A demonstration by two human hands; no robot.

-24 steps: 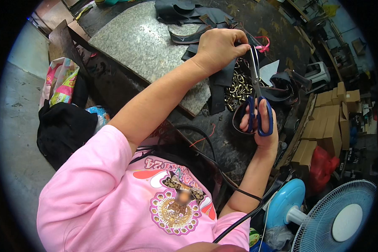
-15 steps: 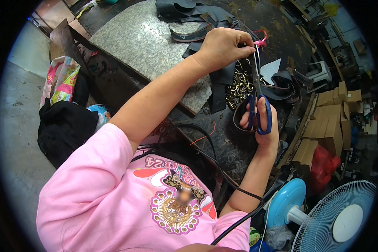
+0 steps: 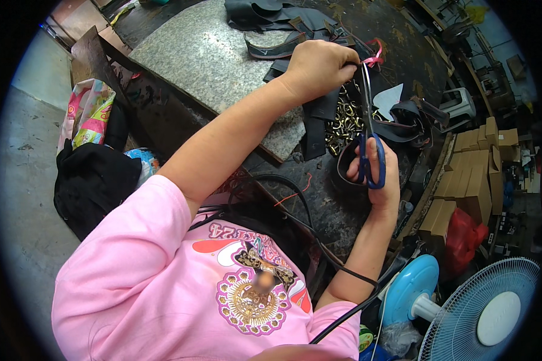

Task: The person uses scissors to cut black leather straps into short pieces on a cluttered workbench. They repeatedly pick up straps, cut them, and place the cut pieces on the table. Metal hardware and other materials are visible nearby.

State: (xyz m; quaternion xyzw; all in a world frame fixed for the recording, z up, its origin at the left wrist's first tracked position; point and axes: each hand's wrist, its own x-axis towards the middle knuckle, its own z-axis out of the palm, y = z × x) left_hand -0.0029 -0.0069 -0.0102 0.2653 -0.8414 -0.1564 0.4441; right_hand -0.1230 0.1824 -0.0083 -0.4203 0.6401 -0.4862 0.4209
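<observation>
Your right hand (image 3: 376,170) grasps the blue-handled scissors (image 3: 368,123) just right of the pile of brass-coloured fittings (image 3: 341,125), blades pointing past its far end. Beyond that same pile, your left hand (image 3: 324,67) has thumb and fingers drawn together near the blade tips (whether they grip anything, I cannot tell), with a pink ribbon (image 3: 374,59) close by.
</observation>
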